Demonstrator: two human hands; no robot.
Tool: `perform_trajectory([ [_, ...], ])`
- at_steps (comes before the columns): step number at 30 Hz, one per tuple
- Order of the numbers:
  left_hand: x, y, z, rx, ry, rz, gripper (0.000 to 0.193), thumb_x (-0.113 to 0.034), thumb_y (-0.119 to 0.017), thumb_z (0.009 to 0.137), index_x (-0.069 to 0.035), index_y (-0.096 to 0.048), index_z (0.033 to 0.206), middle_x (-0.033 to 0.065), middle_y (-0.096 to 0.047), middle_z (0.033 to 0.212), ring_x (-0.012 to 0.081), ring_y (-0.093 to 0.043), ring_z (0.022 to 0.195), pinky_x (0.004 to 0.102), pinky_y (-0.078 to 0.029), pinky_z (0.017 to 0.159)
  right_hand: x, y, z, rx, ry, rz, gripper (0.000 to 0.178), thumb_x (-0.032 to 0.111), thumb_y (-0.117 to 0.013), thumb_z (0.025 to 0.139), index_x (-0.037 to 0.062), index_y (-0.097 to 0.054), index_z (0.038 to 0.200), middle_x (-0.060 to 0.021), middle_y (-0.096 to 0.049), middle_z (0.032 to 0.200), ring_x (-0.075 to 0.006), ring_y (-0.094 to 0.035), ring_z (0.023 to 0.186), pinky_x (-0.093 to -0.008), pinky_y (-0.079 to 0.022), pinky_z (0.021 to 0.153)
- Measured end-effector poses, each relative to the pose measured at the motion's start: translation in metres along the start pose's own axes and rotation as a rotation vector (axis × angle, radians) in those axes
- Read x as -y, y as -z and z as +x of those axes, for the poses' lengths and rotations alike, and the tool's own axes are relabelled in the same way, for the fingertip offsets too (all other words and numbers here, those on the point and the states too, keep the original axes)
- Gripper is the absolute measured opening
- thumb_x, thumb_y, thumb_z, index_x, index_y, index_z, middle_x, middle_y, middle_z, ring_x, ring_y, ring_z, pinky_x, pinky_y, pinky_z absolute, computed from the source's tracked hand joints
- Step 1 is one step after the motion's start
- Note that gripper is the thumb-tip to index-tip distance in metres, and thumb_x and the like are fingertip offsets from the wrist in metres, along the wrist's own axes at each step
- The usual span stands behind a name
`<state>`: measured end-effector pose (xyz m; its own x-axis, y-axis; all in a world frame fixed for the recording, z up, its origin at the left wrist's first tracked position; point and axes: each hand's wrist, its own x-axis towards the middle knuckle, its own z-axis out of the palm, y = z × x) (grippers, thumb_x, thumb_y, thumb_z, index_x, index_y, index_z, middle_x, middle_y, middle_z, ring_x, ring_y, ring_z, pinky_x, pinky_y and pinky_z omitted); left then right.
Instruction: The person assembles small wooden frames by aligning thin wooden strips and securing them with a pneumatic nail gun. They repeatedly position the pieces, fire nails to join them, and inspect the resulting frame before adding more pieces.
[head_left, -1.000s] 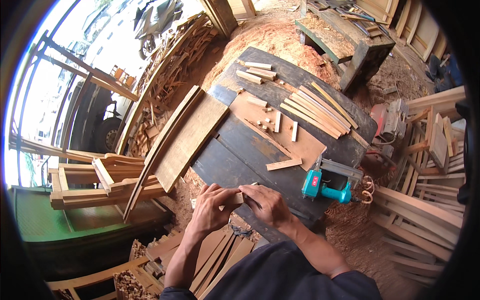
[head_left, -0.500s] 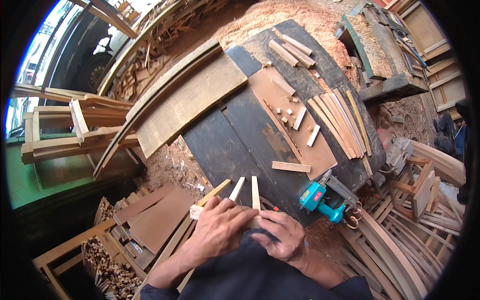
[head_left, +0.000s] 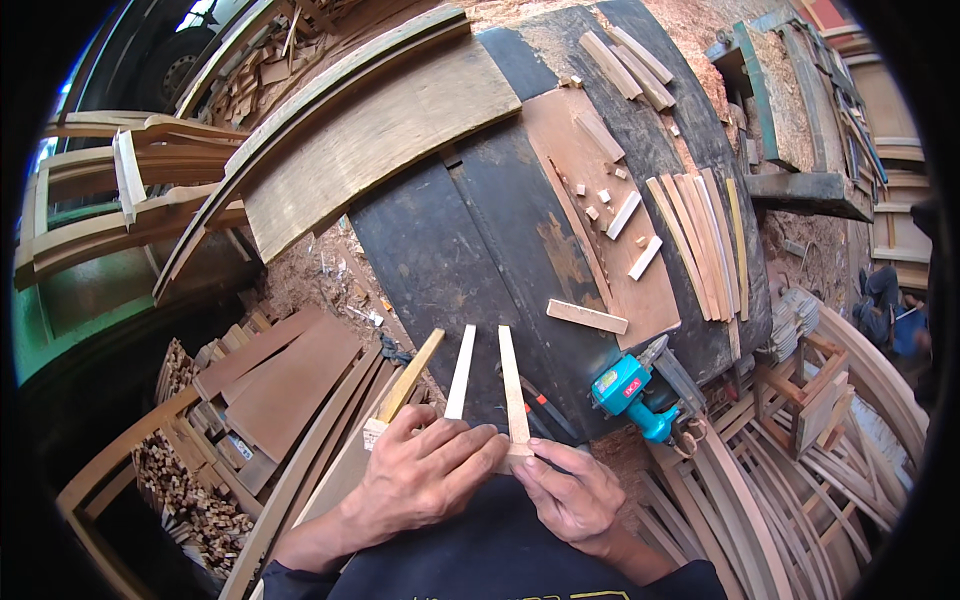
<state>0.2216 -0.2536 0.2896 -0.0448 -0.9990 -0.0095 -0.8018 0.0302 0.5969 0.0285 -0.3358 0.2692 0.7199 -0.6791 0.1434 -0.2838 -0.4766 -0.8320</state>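
Close to my body I hold a small wooden comb-like piece, a short crosspiece with three thin slats standing out from it away from me. The left slat (head_left: 412,378) is yellowish; the middle slat (head_left: 461,372) and the right slat (head_left: 513,382) are paler. My left hand (head_left: 430,468) is closed over the crosspiece, its knuckles hiding most of it. At the right slat's base, the thumb and forefinger of my right hand (head_left: 572,495) pinch the crosspiece's end (head_left: 518,452). Red-handled pliers (head_left: 545,405) lie on the dark worktable (head_left: 430,270) just beyond.
Right of my hands lies a teal power tool (head_left: 622,385). A loose wood block (head_left: 587,316), small offcuts and long strips (head_left: 700,245) rest on the table. A curved wooden panel (head_left: 380,140) crosses its far left. Stacked wood flanks both sides; a person (head_left: 885,310) is at the far right.
The view has shifted a little. The slats now show longer above my left hand, and my right thumb and forefinger have closed at the crosspiece's end.
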Motion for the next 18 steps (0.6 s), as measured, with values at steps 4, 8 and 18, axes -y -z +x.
perform_trajectory([
  [4,0.004,-0.005,-0.001,-0.030,-0.045,-0.022,0.033,-0.016,-0.075,0.076,-0.006,-0.068,0.107,0.0024,-0.070,0.098,0.0134,-0.066,0.084,0.0317,-0.048,0.074,-0.003,0.006,-0.002,0.043,0.050,-0.013,0.028,0.007,-0.083,0.079,0.0023,-0.070,0.103,-0.0151,-0.070,0.105,-0.0265,-0.073,0.085,-0.0319,-0.060,0.071],
  [8,0.001,-0.006,-0.003,0.004,-0.049,-0.027,0.033,-0.015,-0.075,0.076,-0.006,-0.068,0.106,0.0025,-0.070,0.098,0.0135,-0.066,0.085,0.0311,-0.047,0.073,-0.017,0.020,-0.026,-0.085,-0.058,-0.076,0.034,0.011,-0.078,0.085,-0.0011,-0.064,0.114,-0.0162,-0.069,0.108,-0.0310,-0.071,0.095,-0.0367,-0.059,0.081],
  [18,-0.006,-0.008,-0.006,0.012,-0.045,-0.039,0.035,-0.014,-0.072,0.077,-0.005,-0.065,0.110,0.0039,-0.069,0.101,0.0149,-0.065,0.088,0.0326,-0.047,0.078,-0.136,0.024,-0.138,0.255,-0.523,-0.788,0.071,0.007,-0.072,0.079,-0.0046,-0.039,0.140,-0.0237,-0.054,0.121,-0.0401,-0.051,0.117,-0.0470,-0.042,0.102],
])
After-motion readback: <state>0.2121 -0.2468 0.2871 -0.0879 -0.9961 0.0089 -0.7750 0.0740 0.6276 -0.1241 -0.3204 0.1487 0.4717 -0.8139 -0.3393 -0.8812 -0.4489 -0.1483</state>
